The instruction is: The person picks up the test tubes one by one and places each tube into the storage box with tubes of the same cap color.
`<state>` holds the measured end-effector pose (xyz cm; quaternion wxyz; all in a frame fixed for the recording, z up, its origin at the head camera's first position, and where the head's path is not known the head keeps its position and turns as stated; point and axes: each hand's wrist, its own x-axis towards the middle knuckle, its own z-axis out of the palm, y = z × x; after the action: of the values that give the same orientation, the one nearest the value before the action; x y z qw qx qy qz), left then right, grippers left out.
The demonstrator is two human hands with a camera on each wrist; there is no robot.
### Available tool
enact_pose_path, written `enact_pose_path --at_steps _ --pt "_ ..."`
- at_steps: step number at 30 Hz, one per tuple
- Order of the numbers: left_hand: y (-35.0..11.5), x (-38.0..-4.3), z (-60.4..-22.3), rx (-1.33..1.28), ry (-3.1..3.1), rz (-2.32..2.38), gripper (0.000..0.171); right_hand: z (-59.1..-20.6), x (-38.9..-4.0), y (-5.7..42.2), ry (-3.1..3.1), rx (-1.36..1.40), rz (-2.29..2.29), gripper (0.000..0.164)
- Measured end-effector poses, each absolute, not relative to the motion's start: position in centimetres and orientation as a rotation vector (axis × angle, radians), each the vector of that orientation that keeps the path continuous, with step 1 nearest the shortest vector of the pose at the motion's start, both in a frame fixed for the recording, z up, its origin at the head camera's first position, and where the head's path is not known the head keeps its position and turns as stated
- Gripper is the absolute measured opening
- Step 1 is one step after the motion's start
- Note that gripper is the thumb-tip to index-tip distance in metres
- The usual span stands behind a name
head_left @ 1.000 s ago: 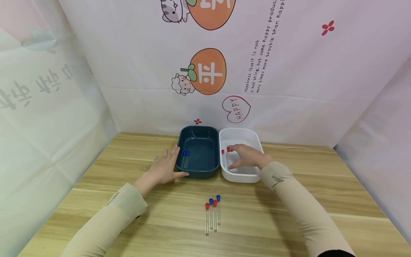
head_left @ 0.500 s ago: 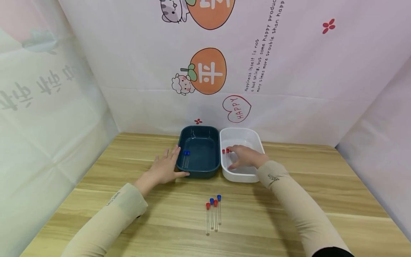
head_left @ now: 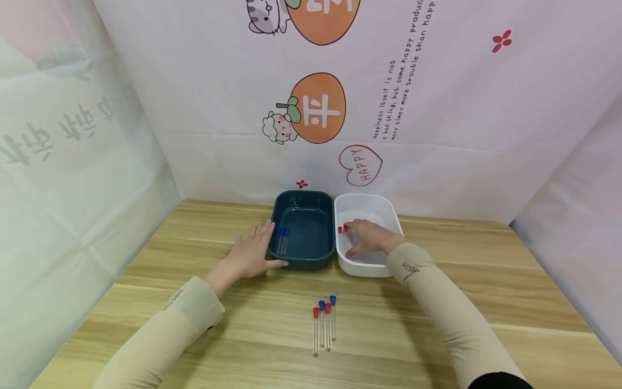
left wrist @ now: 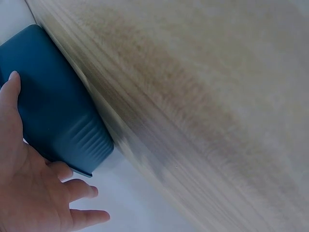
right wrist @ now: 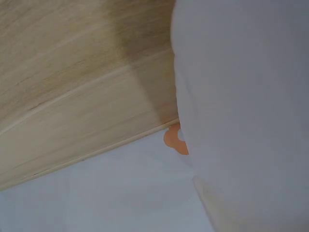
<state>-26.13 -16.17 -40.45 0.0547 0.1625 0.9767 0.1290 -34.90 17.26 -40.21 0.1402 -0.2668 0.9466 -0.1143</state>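
Note:
My left hand [head_left: 250,254] rests with spread fingers against the left side and front corner of the dark blue tray [head_left: 302,265]. The left wrist view shows the thumb and fingers around the tray's outer wall [left wrist: 58,96]. Two test tubes with blue caps [head_left: 284,243] lie inside it. My right hand [head_left: 371,236] reaches into the white tray [head_left: 365,270], pinching a red-capped test tube [head_left: 346,229] with index finger near the cap and thumb near the lower end. Beside it lies another tube with a red cap [head_left: 340,230]. The right wrist view does not show the hand.
Several test tubes lie side by side on the wooden table [head_left: 243,335] in front of the trays, two with red caps [head_left: 316,312] and two with blue caps [head_left: 332,299]. A printed cloth wall [head_left: 233,162] stands right behind the trays.
My right hand has lowered slightly and moved a little left inside the white tray, bringing its red-capped tube alongside the other one. The left hand has stayed on the blue tray.

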Motion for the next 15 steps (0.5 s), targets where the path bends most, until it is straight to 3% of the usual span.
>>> enact_pose_path --at_steps 15 --pt "-16.24 -26.19 -40.5 0.49 2.967 0.374 0.111 -40.23 -35.28 16.9 2.721 -0.789 -0.31 0.09"
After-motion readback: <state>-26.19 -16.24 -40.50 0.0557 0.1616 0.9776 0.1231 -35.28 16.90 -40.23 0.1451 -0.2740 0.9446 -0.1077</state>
